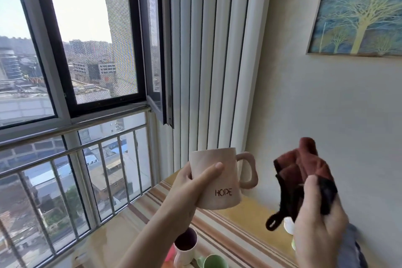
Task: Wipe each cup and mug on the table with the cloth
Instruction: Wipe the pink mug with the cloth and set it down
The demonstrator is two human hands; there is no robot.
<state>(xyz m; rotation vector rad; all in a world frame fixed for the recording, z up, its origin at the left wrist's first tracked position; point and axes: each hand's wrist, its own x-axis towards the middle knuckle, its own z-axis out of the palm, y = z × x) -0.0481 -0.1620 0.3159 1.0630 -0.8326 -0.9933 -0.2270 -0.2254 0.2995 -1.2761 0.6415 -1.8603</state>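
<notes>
Mug (214, 177) in left hand's (191, 185) grip, blurred cloth (304, 178) pinched by right hand (319, 224), lower cups cropped.

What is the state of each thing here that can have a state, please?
HOPE mug: lifted off the table, tilted, gripped by the left hand.
Cloth: crumpled, held up by the right hand, apart from the mug.
Purple-lined cup: upright on the table.
Green cup: on the table, mostly cut off.
Window: open.
</notes>
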